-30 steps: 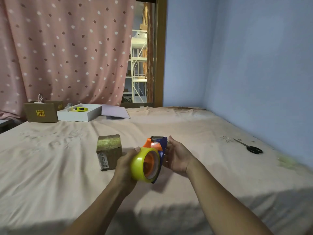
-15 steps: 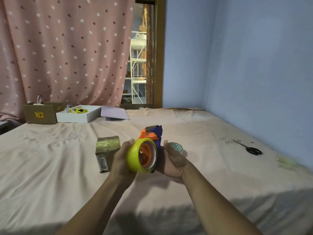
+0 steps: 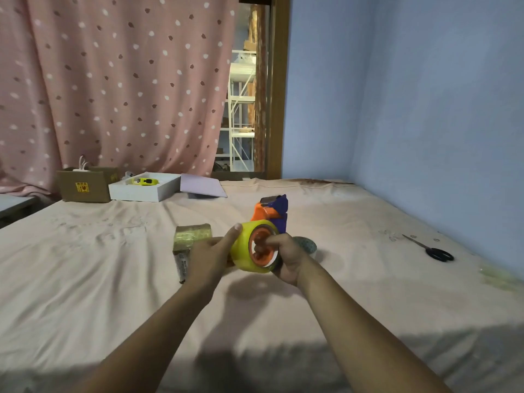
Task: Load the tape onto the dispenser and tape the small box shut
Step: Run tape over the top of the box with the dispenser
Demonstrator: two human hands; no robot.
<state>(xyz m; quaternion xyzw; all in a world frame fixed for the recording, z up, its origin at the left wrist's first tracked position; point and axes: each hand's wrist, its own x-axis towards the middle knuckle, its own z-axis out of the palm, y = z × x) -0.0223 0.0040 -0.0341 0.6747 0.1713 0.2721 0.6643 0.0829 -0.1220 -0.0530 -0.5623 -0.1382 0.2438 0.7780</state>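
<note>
Above the bed I hold a blue and orange tape dispenser (image 3: pixel 273 209) with a yellow roll of tape (image 3: pixel 244 244) sitting on its orange hub. My left hand (image 3: pixel 211 252) clasps the roll's left side, thumb on top. The dispenser is gripped from the right by my right hand (image 3: pixel 286 258), with its thumb pressed against the hub's face. The small brown box (image 3: pixel 187 242), its top covered in shiny tape, stands on the bed just left of and behind my left hand, partly hidden by it.
Black scissors (image 3: pixel 433 251) lie on the bed at the right near the blue wall. A small grey-green round object (image 3: pixel 307 245) peeks out behind my right hand. At the back left stand a brown carton (image 3: pixel 85 185), a white tray (image 3: pixel 141 191) and a lilac sheet (image 3: pixel 202 188).
The dispenser with the roll has turned so the hub faces me more. My right thumb moved from behind the dispenser onto the hub's face. My left hand shifted slightly left.
</note>
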